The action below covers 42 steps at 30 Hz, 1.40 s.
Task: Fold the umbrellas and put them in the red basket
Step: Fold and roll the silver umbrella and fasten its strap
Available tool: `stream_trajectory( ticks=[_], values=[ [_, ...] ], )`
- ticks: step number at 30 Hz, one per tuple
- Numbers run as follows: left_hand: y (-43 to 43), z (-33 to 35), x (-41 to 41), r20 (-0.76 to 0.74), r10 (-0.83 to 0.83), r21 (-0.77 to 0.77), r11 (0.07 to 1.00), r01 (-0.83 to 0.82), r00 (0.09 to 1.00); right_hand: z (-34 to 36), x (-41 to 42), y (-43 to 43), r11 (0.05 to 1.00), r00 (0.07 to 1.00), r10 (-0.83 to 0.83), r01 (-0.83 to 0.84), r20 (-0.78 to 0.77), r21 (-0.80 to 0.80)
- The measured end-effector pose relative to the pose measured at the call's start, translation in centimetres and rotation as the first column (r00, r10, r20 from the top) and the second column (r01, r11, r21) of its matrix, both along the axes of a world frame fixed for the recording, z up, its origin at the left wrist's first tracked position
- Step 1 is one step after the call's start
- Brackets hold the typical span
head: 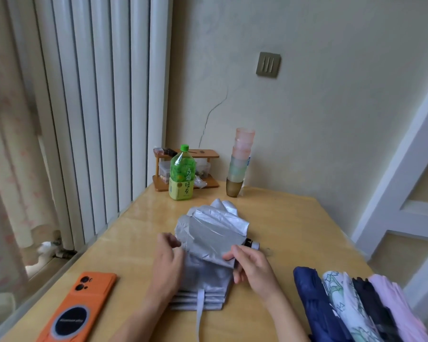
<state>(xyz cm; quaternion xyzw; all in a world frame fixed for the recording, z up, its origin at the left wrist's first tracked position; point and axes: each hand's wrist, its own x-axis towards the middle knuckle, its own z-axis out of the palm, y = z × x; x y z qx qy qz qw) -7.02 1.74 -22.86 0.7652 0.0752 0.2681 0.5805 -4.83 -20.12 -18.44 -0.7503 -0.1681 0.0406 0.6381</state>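
Observation:
A silver umbrella (208, 233) lies collapsed on the wooden table (294, 230), its canopy in loose pleats and its strap (200, 314) trailing toward me. My left hand (168, 257) pinches a fold of the canopy at its left edge. My right hand (250, 264) grips the fabric near the black-and-white handle end (252, 243). Several other folded umbrellas lie side by side at the bottom right: a navy one (314, 299), a white patterned one (344, 304), a black one (373, 304) and a pink one (400, 307). No red basket is in view.
An orange phone (77, 309) lies at the table's front left. At the back stand a green tea bottle (182, 174), a small wooden shelf (203, 169) and a stack of cups (240, 164). A radiator (97, 95) lines the left wall.

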Motion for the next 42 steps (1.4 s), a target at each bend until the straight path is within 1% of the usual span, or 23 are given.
stream_trajectory(
  ticks=[1, 2, 4, 7, 9, 11, 13, 15, 16, 19, 21, 26, 29, 31, 32, 33, 35, 36, 37, 38, 40, 41, 42],
  values=[
    [0.4, 0.1, 0.1, 0.004, 0.011, -0.077, 0.997, -0.011, 1.0, 0.1, 0.0, -0.2, 0.998, 0.999, 0.014, -0.016, -0.03, -0.058],
    [0.7, 0.1, 0.1, 0.001, 0.006, -0.097, 0.995, -0.006, 1.0, 0.1, -0.1, -0.4, 0.993, 0.998, 0.03, -0.037, -0.059, -0.114],
    [0.8, 0.3, 0.1, -0.037, -0.024, -0.064, 0.998, 0.022, 0.999, 0.0, -0.2, -0.3, 0.98, 0.994, 0.058, -0.074, -0.093, -0.184],
    [0.5, 0.2, 0.2, -0.091, -0.049, 0.049, 0.997, 0.054, 0.995, -0.4, 0.0, -0.3, 0.964, 0.995, 0.044, -0.067, -0.094, -0.259],
    [0.4, -0.1, 0.4, -0.104, -0.031, 0.146, 0.988, 0.046, 0.994, -0.2, 0.1, -0.3, 0.969, 0.994, 0.03, -0.055, -0.105, -0.241],
    [0.4, -0.1, 0.3, -0.119, -0.01, 0.205, 0.978, 0.035, 0.993, 0.0, 0.0, -0.3, 0.978, 0.995, 0.01, -0.029, -0.096, -0.206],
    [0.4, 0.1, 0.1, -0.099, 0.019, 0.225, 0.974, 0.004, 0.995, -0.2, 0.1, -0.3, 0.986, 0.992, -0.079, 0.064, -0.097, -0.152],
    [0.3, 0.3, 0.0, -0.091, 0.032, 0.221, 0.975, -0.011, 0.995, -0.3, 0.3, -0.5, 0.984, 0.966, -0.176, 0.165, -0.188, -0.072],
    [0.3, 0.4, 0.0, -0.091, 0.034, 0.217, 0.976, -0.014, 0.995, -0.2, 0.3, -0.6, 0.982, 0.951, -0.19, 0.181, -0.243, -0.058],
    [0.2, 0.3, 0.1, -0.107, 0.041, 0.236, 0.972, -0.015, 0.993, 0.1, 0.0, -1.0, 0.985, 0.92, -0.151, 0.11, -0.361, -0.132],
    [0.1, 0.2, 0.0, -0.113, 0.049, 0.262, 0.965, -0.018, 0.992, 0.1, -0.2, -1.0, 0.978, 0.91, -0.133, 0.057, -0.392, -0.201],
    [0.1, 0.7, 0.3, -0.128, 0.079, 0.265, 0.963, -0.043, 0.989, -0.5, -0.4, -0.7, 0.949, 0.903, -0.177, 0.052, -0.392, -0.31],
    [0.2, 1.0, 0.7, -0.153, 0.123, 0.129, 0.986, -0.103, 0.981, -0.7, -0.5, -0.2, 0.93, 0.909, -0.218, 0.084, -0.354, -0.358],
    [0.5, 1.5, 0.7, -0.176, 0.167, 0.051, 0.986, -0.161, 0.97, -0.7, -0.6, 0.2, 0.899, 0.919, -0.243, 0.094, -0.309, -0.427],
    [0.5, 1.8, 0.7, -0.159, 0.193, 0.068, 0.981, -0.184, 0.968, -0.8, -0.7, 0.3, 0.878, 0.926, -0.251, 0.095, -0.282, -0.468],
    [0.4, 1.9, 0.6, -0.117, 0.216, 0.125, 0.972, -0.201, 0.969, -0.7, -0.8, 0.4, 0.858, 0.931, -0.256, 0.096, -0.26, -0.504],
    [0.0, 2.4, 0.5, -0.003, 0.205, 0.321, 0.927, -0.193, 0.979, -0.7, -1.0, 0.4, 0.832, 0.936, -0.259, 0.09, -0.24, -0.548],
    [-0.3, 2.6, 0.6, 0.026, 0.14, 0.431, 0.892, -0.138, 0.99, -0.6, -1.0, 0.4, 0.826, 0.936, -0.256, 0.082, -0.241, -0.558],
    [-0.8, 2.8, 0.7, 0.015, 0.036, 0.534, 0.844, -0.039, 0.999, -0.5, -1.1, 0.4, 0.822, 0.936, -0.252, 0.073, -0.246, -0.565],
    [-1.4, 2.9, 0.9, -0.033, -0.088, 0.628, 0.773, 0.089, 0.996, -0.5, -1.0, 0.4, 0.818, 0.937, -0.245, 0.061, -0.251, -0.571],
    [-2.8, 2.6, 1.2, -0.157, -0.288, 0.766, 0.568, 0.3, 0.945, -0.3, -1.0, 0.2, 0.809, 0.941, -0.217, 0.025, -0.259, -0.588],
    [-3.6, 2.2, 1.3, -0.217, -0.319, 0.803, 0.479, 0.354, 0.923, -0.2, -1.1, 0.0, 0.803, 0.944, -0.197, 0.0, -0.265, -0.595],
    [-4.1, 1.6, 1.3, -0.274, -0.303, 0.825, 0.414, 0.385, 0.913, -0.1, -1.1, -0.1, 0.799, 0.946, -0.175, -0.026, -0.273, -0.601]
  ],
)
